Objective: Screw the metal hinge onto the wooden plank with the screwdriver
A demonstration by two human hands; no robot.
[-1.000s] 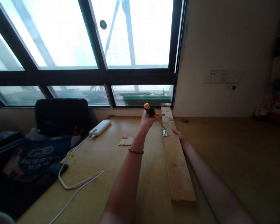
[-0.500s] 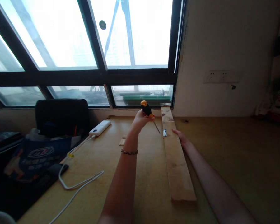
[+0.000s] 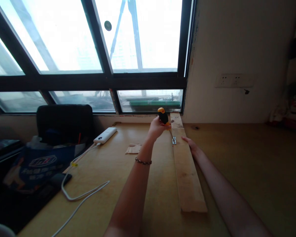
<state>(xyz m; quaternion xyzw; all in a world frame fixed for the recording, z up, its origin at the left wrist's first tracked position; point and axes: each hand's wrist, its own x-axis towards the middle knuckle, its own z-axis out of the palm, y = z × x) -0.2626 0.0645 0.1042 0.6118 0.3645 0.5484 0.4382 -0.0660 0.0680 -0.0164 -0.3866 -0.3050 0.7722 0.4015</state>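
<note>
With the wooden plank point(image 3: 188, 184) as reference, a metal hinge point(image 3: 174, 141) is noted at its left edge. The screwdriver point(image 3: 163, 116) is gripped by the handle in the left hand point(image 3: 158, 128), fingers closed round it, tip at the hinge; screw engagement cannot be told. The plank's right edge is touched by the right hand point(image 3: 191, 144); its finger spread cannot be told. Screwdriver work at the hinge is judged in hand; next, a squarely seated tip and steadied plank are called for
</note>
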